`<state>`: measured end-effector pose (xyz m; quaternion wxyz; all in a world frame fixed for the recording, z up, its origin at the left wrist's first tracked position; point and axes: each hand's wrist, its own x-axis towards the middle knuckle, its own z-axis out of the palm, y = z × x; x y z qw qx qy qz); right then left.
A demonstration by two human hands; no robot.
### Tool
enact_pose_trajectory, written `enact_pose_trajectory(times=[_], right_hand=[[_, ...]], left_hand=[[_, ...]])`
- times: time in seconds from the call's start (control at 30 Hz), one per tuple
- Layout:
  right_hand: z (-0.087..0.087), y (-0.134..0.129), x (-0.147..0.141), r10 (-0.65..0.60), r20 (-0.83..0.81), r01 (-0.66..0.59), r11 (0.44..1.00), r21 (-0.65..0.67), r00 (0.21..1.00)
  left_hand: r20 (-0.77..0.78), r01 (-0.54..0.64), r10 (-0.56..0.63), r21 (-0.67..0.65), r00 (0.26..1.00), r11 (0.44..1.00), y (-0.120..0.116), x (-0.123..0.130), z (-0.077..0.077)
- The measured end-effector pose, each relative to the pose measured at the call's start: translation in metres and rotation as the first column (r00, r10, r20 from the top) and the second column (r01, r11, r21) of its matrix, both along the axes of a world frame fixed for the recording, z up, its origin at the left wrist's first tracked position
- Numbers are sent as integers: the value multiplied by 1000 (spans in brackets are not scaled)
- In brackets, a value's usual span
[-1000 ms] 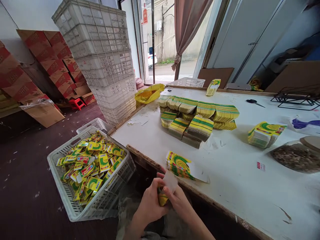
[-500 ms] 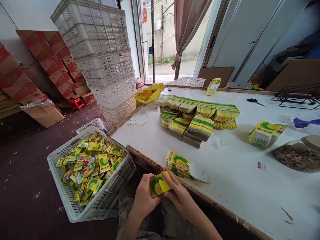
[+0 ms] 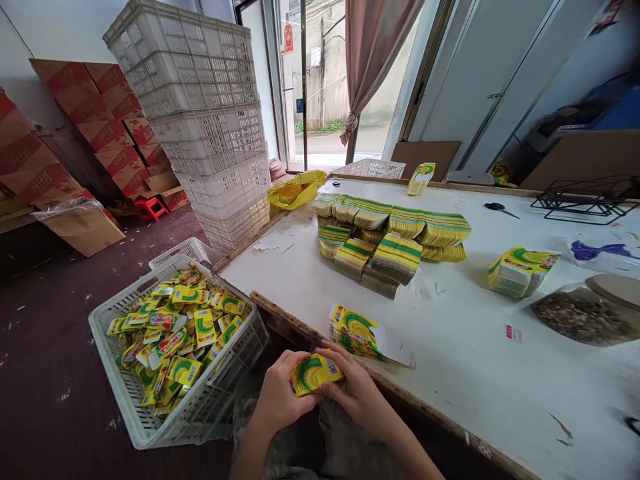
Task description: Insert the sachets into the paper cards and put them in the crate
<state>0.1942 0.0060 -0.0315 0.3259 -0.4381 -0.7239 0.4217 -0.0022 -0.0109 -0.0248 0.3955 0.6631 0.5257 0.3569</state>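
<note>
Between both hands, just in front of the table's near edge, is a small yellow-and-green card box (image 3: 314, 375) with a barcode at its right end. My left hand (image 3: 281, 393) grips its left end, fingers wrapped behind. At the right end my right hand (image 3: 353, 380) pinches it, thumb below and fingers above. Beyond the hands, a fanned pile of flat printed cartons (image 3: 357, 331) lies on the white table (image 3: 450, 393). To the left, a white plastic crate (image 3: 113, 393) holds many similar small yellow boxes (image 3: 185, 370).
Bundled carton stacks (image 3: 395, 257) stand mid-table, with another bundle (image 3: 520, 272) to the right beside a jar of brown bits (image 3: 583, 310). Scissors (image 3: 501, 210) and a black wire rack (image 3: 583, 203) lie farther back. Tall stacked crates (image 3: 215, 127) rise behind the filled crate.
The box's right-end flap, raised before, now lies folded down with the barcode showing. Both hands still hold the box. The view has shifted slightly.
</note>
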Motion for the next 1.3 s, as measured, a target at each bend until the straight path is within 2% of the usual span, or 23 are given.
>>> enact_pose_trajectory(times=[0.07, 0.1, 0.17, 0.2, 0.23, 0.3, 0.33, 0.4, 0.43, 0.47, 0.53, 0.6, 0.7, 0.8, 0.9, 1.03, 1.13, 1.2, 1.23, 1.3], right_hand=[[-9, 3, -2, -63, -66, 65, 998, 23, 996], [-13, 6, 2, -105, -76, 108, 994, 37, 992], [-21, 16, 16, -220, -13, 220, 971, 91, 975], [-25, 21, 26, -296, 58, 286, 949, 133, 953], [-29, 26, 36, -372, 143, 345, 921, 183, 917], [-38, 34, 55, -480, 312, 407, 872, 271, 820], [-44, 36, 62, -503, 382, 412, 861, 298, 775], [-55, 37, 70, -523, 475, 404, 851, 335, 708], [-61, 37, 71, -532, 494, 401, 846, 351, 688], [-65, 36, 72, -544, 499, 403, 838, 368, 675], [-71, 36, 71, -566, 486, 410, 822, 395, 666], [-73, 36, 71, -556, 474, 406, 828, 388, 682], [-71, 36, 71, -552, 450, 416, 831, 371, 702], [-70, 35, 69, -593, 412, 448, 800, 399, 692], [-68, 35, 67, -580, 431, 445, 811, 379, 691], [-62, 38, 69, -551, 455, 449, 834, 320, 700], [-53, 36, 65, -595, 324, 523, 803, 286, 736], [-45, 30, 53, -601, 175, 567, 797, 209, 780], [-40, 26, 45, -577, 98, 560, 814, 157, 811], [-31, 15, 23, -464, -42, 466, 883, 53, 885]], left_hand=[[49, -2, 3, -22, 999, 1000, 5, -9, -4], [86, -45, 46, -21, 995, 999, 9, -19, -7], [115, -287, 280, 47, 953, 957, 20, -48, -12], [103, -489, 478, 140, 872, 861, 26, -66, -13], [52, -673, 688, 275, 724, 687, 32, -87, -14], [40, -773, 821, 364, 570, 519, 39, -125, -14], [-5, -792, 883, 441, 469, 423, 41, -139, -15], [-58, -777, 911, 502, 409, 380, 41, -155, -17], [-74, -761, 899, 506, 431, 406, 39, -156, -19], [-76, -745, 871, 485, 486, 458, 37, -151, -23], [-55, -710, 785, 393, 616, 585, 34, -133, -32], [-19, -671, 700, 270, 714, 691, 31, -108, -41], [43, -582, 581, 113, 813, 806, 28, -72, -47], [74, -443, 441, 22, 895, 896, 24, -47, -46], [87, -332, 336, -60, 938, 941, 20, -30, -41], [128, -216, 240, -177, 962, 960, 16, -16, -36], [207, -160, 207, -223, 956, 962, 13, -7, -38], [301, -109, 185, -251, 936, 962, 12, 1, -44], [379, -78, 176, -260, 909, 963, 11, 7, -48], [588, -17, 176, -265, 789, 964, 11, 19, -55]])
